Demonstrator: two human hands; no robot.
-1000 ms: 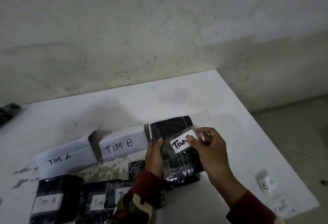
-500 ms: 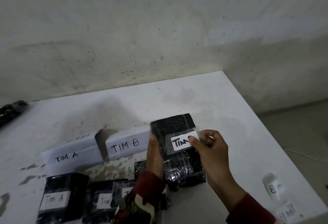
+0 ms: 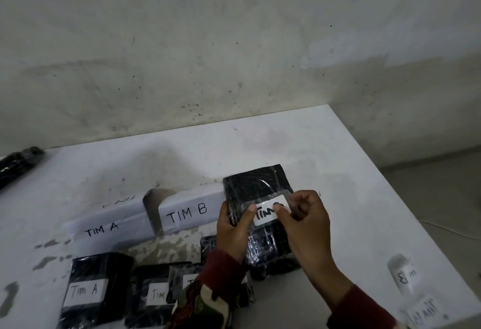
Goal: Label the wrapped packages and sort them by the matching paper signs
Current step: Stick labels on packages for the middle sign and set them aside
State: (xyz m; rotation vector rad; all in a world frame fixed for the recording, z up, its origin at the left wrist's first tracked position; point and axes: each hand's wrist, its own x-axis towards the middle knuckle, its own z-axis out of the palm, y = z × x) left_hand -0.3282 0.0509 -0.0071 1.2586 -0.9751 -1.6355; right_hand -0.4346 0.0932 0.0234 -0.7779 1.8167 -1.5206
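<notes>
Held package (image 3: 256, 186): a black package wrapped in clear film is being held tilted above the tabletop (image 3: 299, 146), just right of the TIM B sign.
Label (image 3: 269, 211): a white label reading "TIM", its last character hidden by a thumb, is being pressed onto the held package's front under clear tape.
Left hand (image 3: 233, 227): the package's left edge is being gripped, with the thumb lying on the label's left end.
Right hand (image 3: 303, 220): the label's right end is being pinched against the package by thumb and curled fingers.
TIM A sign (image 3: 104, 228): a folded white paper sign is being kept standing at the left.
TIM B sign (image 3: 190, 211): a matching sign is being kept just beside it, to its right.
Tim A package (image 3: 96, 287): a labelled black package is being kept in front of the TIM A sign.
Other packages (image 3: 156, 294): two more black packages, labels partly hidden by a sleeve, are being kept beside it.
Loose labels (image 3: 406, 275): spare taped labels are being kept near the tabletop's right edge.
</notes>
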